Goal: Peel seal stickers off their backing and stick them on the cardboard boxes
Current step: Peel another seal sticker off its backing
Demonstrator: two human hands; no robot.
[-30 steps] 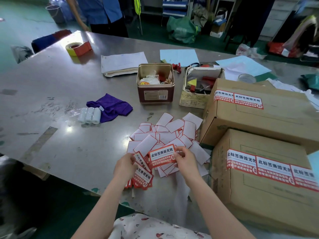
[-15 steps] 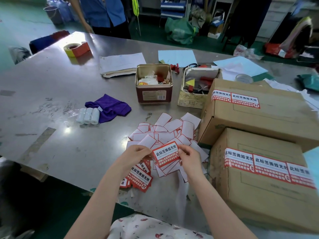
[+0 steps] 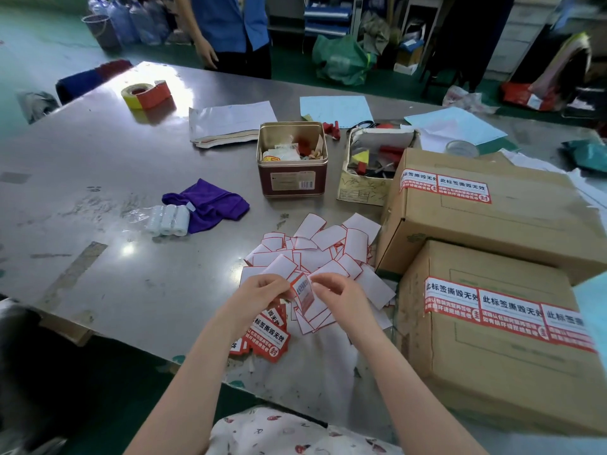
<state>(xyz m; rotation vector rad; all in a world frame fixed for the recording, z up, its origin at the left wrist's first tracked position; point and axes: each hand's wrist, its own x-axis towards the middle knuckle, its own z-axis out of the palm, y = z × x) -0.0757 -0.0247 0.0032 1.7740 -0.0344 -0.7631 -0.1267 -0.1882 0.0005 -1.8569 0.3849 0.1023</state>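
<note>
My left hand (image 3: pixel 262 295) and my right hand (image 3: pixel 338 292) pinch one red-and-white seal sticker (image 3: pixel 303 290) between them, turned nearly edge-on above the table. Under my left hand lies a small stack of unpeeled red stickers (image 3: pixel 267 336). A heap of empty white backing sheets (image 3: pixel 323 251) spreads just beyond my hands. Two cardboard boxes stand at the right: the near box (image 3: pixel 499 372) carries a row of three stickers across its front edge, and the far box (image 3: pixel 499 218) carries two.
On the steel table (image 3: pixel 98 178) are a purple cloth (image 3: pixel 210 205), small white rolls (image 3: pixel 169 220), an open tin (image 3: pixel 292 159), a paper box of odds and ends (image 3: pixel 371 169), papers and a tape roll (image 3: pixel 144 93). A person in blue (image 3: pixel 230 31) stands at the far edge.
The sticker I hold has turned from facing me flat to nearly edge-on, and my hands have closed in on it. The view has shifted slightly.
</note>
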